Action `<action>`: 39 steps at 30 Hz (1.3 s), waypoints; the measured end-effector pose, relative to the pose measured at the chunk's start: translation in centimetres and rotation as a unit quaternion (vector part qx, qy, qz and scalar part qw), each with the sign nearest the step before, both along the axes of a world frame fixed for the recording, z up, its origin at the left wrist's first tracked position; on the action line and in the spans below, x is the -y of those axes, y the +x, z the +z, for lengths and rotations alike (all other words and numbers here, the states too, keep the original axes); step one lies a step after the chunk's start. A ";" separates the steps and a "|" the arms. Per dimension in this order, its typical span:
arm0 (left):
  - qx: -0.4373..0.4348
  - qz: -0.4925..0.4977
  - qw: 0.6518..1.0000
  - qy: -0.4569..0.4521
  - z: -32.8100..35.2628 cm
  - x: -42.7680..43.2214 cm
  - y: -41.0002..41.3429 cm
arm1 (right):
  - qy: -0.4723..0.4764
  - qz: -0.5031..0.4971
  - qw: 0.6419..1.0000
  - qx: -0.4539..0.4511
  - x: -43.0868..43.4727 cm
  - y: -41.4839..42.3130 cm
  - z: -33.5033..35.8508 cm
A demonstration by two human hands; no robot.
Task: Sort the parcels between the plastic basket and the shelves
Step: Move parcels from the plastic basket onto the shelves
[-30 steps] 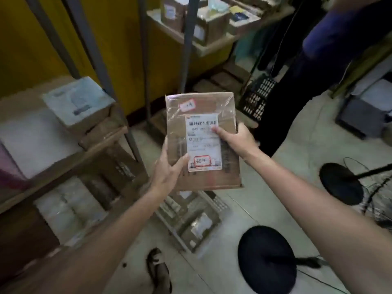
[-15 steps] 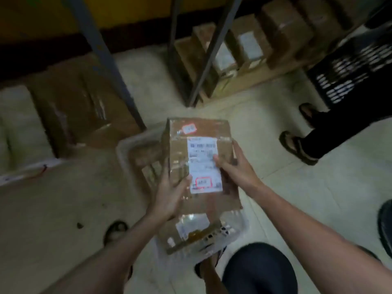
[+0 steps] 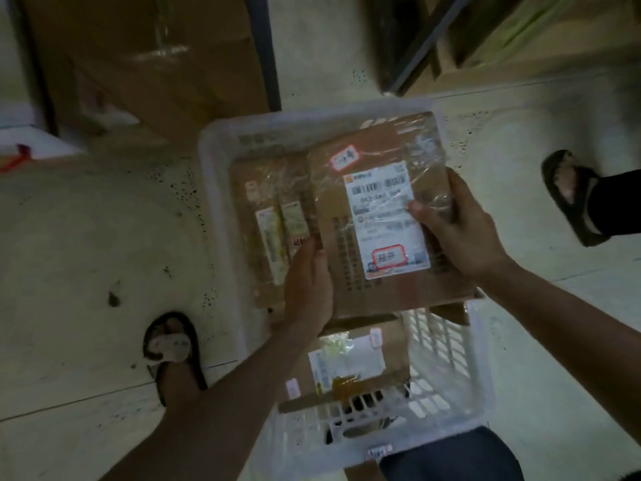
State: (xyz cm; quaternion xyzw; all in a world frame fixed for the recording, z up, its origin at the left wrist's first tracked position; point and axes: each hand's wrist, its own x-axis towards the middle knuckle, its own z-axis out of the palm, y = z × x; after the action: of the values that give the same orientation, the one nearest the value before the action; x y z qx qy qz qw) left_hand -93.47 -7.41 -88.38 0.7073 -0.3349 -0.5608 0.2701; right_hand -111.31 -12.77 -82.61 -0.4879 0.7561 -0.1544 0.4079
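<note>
A taped brown parcel (image 3: 347, 258) is being held over the far right corner of the white plastic basket (image 3: 215, 189), which is standing on the pale floor (image 3: 86, 244). The parcel's left edge is being gripped by the left hand (image 3: 308, 282). Its right edge is being clasped by the right hand (image 3: 458, 223), with the thumb pressed on the white label (image 3: 381, 216). Two slim parcels (image 3: 274, 234) are being kept on edge along the basket's left wall, and another parcel (image 3: 347, 362) is lying at its near end. A sandalled foot (image 3: 171, 345) is being rested beside the basket's left wall.
</note>
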 end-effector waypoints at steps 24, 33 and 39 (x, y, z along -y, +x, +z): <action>0.378 -0.476 0.791 0.067 -8.8 -1.1 3.2 | -0.046 0.016 0.999 0.006 -0.5 1.0 -3.5; 0.416 -0.556 0.719 0.036 -6.6 -0.4 4.0 | -0.041 0.093 0.966 -0.237 0.7 2.0 -7.4; 0.271 -0.381 0.883 -0.046 -4.6 0.0 4.0 | -0.152 0.300 0.875 -0.349 1.1 3.5 -8.4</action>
State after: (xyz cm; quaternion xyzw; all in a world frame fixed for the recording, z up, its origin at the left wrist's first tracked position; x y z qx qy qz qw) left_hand -89.51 -7.40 -93.02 0.6364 -0.6645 -0.3903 -0.0333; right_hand -107.83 -13.87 -91.02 -0.7697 0.6336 0.0425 0.0651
